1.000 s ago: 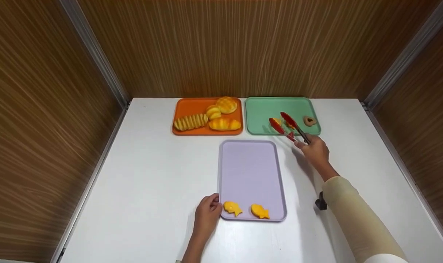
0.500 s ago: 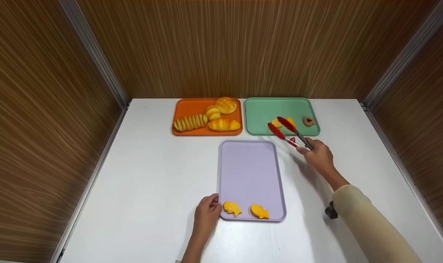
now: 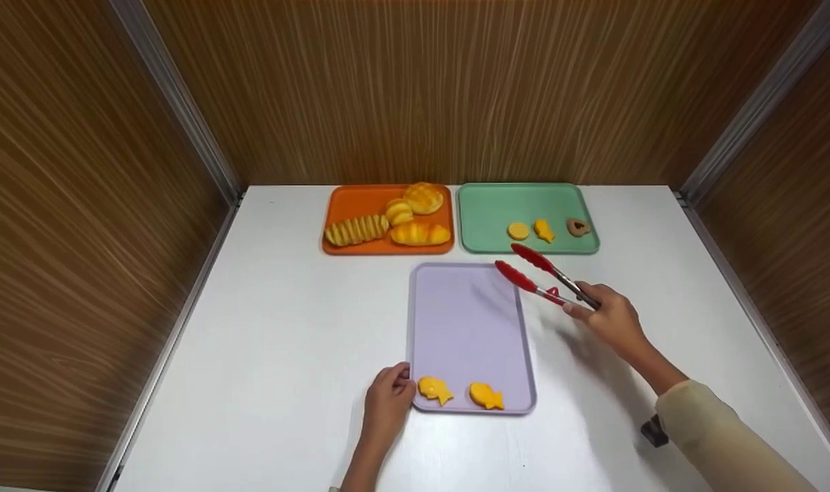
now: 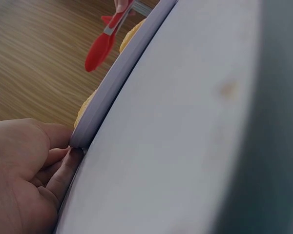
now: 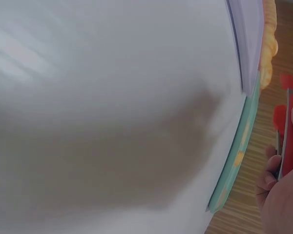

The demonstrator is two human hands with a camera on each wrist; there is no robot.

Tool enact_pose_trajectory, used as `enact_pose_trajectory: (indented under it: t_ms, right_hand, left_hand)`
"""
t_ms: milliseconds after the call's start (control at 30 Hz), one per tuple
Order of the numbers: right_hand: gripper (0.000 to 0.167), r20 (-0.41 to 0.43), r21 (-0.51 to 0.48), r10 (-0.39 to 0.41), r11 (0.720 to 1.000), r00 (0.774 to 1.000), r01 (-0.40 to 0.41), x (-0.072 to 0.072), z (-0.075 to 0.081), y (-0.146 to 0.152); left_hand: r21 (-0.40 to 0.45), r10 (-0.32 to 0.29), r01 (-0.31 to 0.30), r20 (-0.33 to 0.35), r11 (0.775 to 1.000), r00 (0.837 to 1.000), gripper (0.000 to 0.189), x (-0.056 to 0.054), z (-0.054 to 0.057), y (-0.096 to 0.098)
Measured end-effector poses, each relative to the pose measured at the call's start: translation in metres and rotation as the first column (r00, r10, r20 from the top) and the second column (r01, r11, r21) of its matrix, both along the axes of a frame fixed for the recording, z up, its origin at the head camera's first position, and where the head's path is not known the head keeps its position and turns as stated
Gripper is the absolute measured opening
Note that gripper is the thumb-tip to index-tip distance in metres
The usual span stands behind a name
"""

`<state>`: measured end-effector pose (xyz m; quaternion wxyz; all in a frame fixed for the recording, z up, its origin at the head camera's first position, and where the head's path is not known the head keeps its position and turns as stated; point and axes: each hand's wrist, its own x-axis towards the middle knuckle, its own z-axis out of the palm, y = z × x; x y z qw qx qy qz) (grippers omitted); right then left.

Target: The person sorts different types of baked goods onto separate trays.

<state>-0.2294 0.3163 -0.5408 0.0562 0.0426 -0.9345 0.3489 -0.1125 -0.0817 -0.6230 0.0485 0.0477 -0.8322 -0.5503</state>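
My left hand (image 3: 387, 400) grips the near left corner of the lilac tray (image 3: 466, 321); the left wrist view shows the thumb and fingers at its rim (image 4: 100, 109). Two yellow fish-shaped pieces (image 3: 434, 389) lie along the tray's near end. In my right hand (image 3: 614, 320) is a pair of red-tipped tongs (image 3: 516, 276), held above the tray's far right corner. The tong tips stand apart with nothing between them. On the green tray (image 3: 504, 203) lie a round yellow piece (image 3: 517, 231), a yellow fish-shaped piece (image 3: 543, 230) and a brown ring-like piece (image 3: 578, 227).
At the back left, an orange tray (image 3: 364, 198) carries several bread-like pieces, including a croissant (image 3: 420, 234) and a long ridged loaf (image 3: 357, 229). Wood-grain panels (image 3: 415, 89) enclose the white table (image 3: 285, 328) at the back and both sides.
My right hand has drawn the tongs back from over the green tray toward me, uncovering the yellow pieces there. The left hand and the lilac tray have stayed in place.
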Motion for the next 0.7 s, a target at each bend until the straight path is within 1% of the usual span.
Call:
enact_pose_trajectory:
  t_ms: [133, 300, 467, 567, 700]
  right_hand:
    - [0.056, -0.018, 0.014, 0.045, 0.999, 0.999, -0.045, 0.014, 0.003, 0.001]
    - [0.055, 0.011, 0.019, 0.132, 0.991, 0.991, -0.132, 0.032, 0.009, 0.001]
    - [0.054, 0.023, 0.028, 0.205, 0.978, 0.978, -0.206, 0.046, 0.015, -0.001]
    - [0.053, 0.028, 0.004, 0.259, 0.966, 0.965, -0.259, 0.054, 0.015, -0.001]
    - [0.05, 0.024, -0.039, 0.358, 0.933, 0.933, -0.357, 0.066, 0.012, 0.0]
  left_hand:
    - [-0.002, -0.005, 0.005, -0.003, 1.0, 1.0, 0.029, 0.0, 0.001, 0.0]
    - [0.006, -0.008, 0.008, 0.018, 1.0, 1.0, 0.03, 0.001, 0.001, 0.0]
    - [0.02, -0.003, 0.002, 0.024, 1.0, 1.0, 0.03, 0.001, 0.001, 0.0]
    - [0.03, -0.005, 0.004, 0.031, 1.0, 1.0, 0.03, 0.001, 0.001, 0.0]
    - [0.029, -0.012, 0.012, 0.011, 1.0, 1.0, 0.03, 0.001, 0.0, 0.0]
